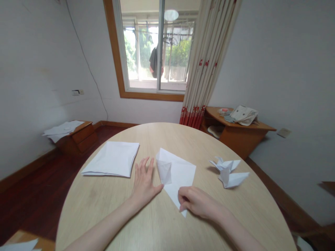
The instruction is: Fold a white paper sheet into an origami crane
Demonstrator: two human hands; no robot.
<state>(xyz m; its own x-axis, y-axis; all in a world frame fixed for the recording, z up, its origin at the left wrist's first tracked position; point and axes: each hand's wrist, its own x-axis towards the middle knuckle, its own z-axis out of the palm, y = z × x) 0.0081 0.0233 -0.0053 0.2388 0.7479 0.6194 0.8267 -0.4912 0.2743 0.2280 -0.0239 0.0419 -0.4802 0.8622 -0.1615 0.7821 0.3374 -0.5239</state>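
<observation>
A partly folded white sheet of paper [181,170] lies on the round table in front of me, with a flap [165,170] turned over along its left side. My left hand [145,179] rests at its left, fingers spread, the thumb tip touching the paper's lower left edge. At the lower corner, my right hand [192,200] is closed, its curled fingers and thumb on the paper's edge. Two folded paper cranes [232,179] stand to the right of my right hand. Left of my left hand lies a stack of white paper [111,158].
The round wooden table [104,209] fills the foreground. Beyond it are a corner desk [238,136] with a cloth bag [244,115], a long curtain [206,62] and a window. A low drawer cabinet [83,134] with papers on top stands at the left wall.
</observation>
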